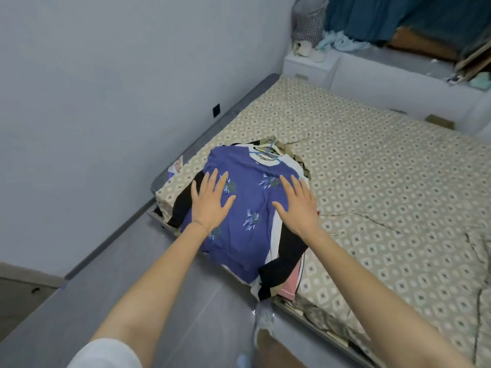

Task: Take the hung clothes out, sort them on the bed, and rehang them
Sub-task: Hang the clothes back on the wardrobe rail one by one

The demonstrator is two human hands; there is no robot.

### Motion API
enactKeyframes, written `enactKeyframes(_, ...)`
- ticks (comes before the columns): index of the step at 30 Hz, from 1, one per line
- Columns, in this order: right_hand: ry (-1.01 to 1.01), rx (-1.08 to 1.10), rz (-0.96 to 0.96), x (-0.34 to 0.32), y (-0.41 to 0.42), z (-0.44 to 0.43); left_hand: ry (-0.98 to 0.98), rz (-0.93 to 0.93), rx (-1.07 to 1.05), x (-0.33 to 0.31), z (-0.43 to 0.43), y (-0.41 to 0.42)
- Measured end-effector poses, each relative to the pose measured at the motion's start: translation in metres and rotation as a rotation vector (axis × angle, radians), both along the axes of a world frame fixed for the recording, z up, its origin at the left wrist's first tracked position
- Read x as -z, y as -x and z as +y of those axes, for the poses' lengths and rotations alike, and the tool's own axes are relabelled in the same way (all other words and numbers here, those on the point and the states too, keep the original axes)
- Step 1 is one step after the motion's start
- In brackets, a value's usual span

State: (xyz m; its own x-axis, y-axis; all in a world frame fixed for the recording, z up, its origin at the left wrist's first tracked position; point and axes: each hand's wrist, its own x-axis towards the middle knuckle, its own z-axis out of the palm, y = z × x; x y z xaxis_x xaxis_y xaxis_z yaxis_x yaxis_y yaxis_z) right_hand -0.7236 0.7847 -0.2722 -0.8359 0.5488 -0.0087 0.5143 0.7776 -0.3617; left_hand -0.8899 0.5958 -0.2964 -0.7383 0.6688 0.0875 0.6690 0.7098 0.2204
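Note:
A purple top with a pale leaf print (pixel 247 205) lies uppermost on a pile of clothes at the near left corner of the bed (pixel 385 166). Black, white and pink garments (pixel 288 264) stick out from under it. Hanger hooks, one of them blue (pixel 269 151), show at the collar end of the pile. My left hand (pixel 211 200) lies flat on the left side of the purple top, fingers spread. Over the top's right side, my right hand (pixel 297 205) is flat with straight fingers too. Neither hand grips anything.
The bed has a beige diamond-patterned cover and a grey frame (pixel 233 104) against the wall. A white bedside unit (pixel 310 62) with a mesh basket (pixel 308 19) stands at the far end. Grey floor (pixel 132 261) runs along the bed's near side.

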Motion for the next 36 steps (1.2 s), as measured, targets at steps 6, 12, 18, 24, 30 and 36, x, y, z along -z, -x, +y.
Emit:
enactKeyframes(6, 0.046, 0.064, -0.016, 0.021, 0.047, 0.075, 0.005, -0.018, 0.028, 0.015, 0.076, 0.053)
enactKeyframes(12, 0.097, 0.088, -0.065, 0.039, 0.09, 0.127, 0.0, -0.049, 0.018, 0.031, 0.127, 0.094)
enactKeyframes(18, 0.145, 0.132, -0.087, 0.068, 0.119, 0.163, 0.056, -0.088, 0.037, 0.063, 0.17, 0.135)
enactKeyframes(24, 0.178, 0.192, -0.151, 0.115, 0.156, 0.186, 0.09, -0.11, 0.103, 0.119, 0.203, 0.183)
enactKeyframes(30, 0.239, 0.266, -0.203, 0.175, 0.206, 0.202, 0.145, -0.183, 0.146, 0.182, 0.243, 0.24)
enactKeyframes(36, 0.257, 0.337, -0.275, 0.232, 0.259, 0.226, 0.192, -0.254, 0.185, 0.248, 0.271, 0.302)
